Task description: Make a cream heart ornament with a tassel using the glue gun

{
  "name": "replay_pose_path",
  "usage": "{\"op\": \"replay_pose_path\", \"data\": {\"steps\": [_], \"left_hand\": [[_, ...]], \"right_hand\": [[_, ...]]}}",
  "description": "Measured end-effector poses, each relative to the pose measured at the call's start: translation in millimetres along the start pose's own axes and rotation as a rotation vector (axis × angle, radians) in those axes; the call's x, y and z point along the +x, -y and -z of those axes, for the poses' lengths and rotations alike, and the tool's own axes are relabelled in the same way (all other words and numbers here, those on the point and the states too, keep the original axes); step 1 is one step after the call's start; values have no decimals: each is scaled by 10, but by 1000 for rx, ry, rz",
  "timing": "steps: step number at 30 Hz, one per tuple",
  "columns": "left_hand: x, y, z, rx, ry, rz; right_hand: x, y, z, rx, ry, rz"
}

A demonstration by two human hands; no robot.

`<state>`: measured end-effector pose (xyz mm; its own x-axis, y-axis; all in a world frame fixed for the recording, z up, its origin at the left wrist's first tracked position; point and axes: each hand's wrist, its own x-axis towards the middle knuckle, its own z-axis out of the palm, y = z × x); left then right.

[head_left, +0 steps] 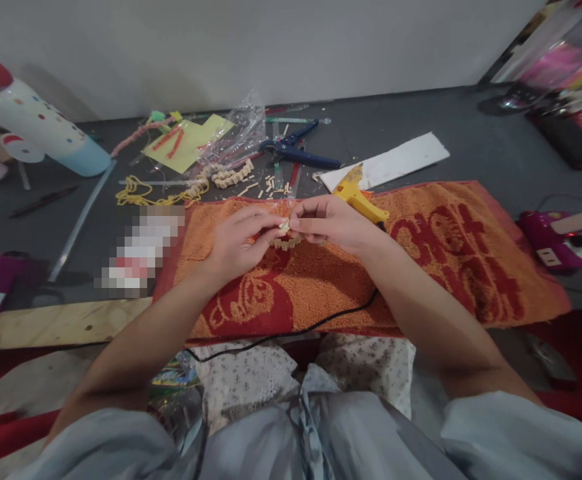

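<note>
Over the orange and red towel (pixel 341 287), my left hand (pixel 243 240) and my right hand (pixel 325 223) meet with fingertips pinched together. Between them is a small cream-coloured piece (pixel 284 227), too small to name more exactly. A curved row of small tan pieces (pixel 285 244) shows just below the fingertips; whether it is joined to the cream piece I cannot tell. Close to my right hand, a yellow glue gun (pixel 358 195) lies at the towel's far edge. Its black cord (pixel 331 317) seems to run under my right forearm and across the towel.
Blue pliers (pixel 301 152), a white board (pixel 395 160) and small wooden bits (pixel 233 175) lie beyond the towel. Leftward are yellow cord (pixel 145 193), a yellow sheet (pixel 185 143), a clear stick (pixel 81 223) and a tall bottle (pixel 45 123). A purple device (pixel 561 240) sits right.
</note>
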<state>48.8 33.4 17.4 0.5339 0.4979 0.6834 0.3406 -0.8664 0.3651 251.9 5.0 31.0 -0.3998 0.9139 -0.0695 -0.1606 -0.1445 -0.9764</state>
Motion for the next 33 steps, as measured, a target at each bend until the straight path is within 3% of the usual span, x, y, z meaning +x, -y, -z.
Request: {"op": "replay_pose_path", "data": {"steps": [5,13,16,19,22,25,29,33], "left_hand": [[11,-12,2,38,23,38],[15,-35,-7,-8,15,-18],[-12,-50,-37,-2,63,13],[-39,-79,-72,-8,97,21],[-62,-111,-101,-9,127,31],[-82,-135,-121,14,146,26],[-91,-164,-135,19,158,-6],[-84,-174,-138,-5,159,-37]], "right_hand": [[28,-19,60,-77,-40,10],[-34,137,372,-683,-465,262],[-201,270,594,-859,-653,245],[-375,317,792,-1178,-776,85],[-480,241,878,-1475,-723,-74],[-507,116,830,-1654,-620,-150],[-467,8,689,-1747,-614,-174],[-384,-25,630,-1719,-640,-297]]}}
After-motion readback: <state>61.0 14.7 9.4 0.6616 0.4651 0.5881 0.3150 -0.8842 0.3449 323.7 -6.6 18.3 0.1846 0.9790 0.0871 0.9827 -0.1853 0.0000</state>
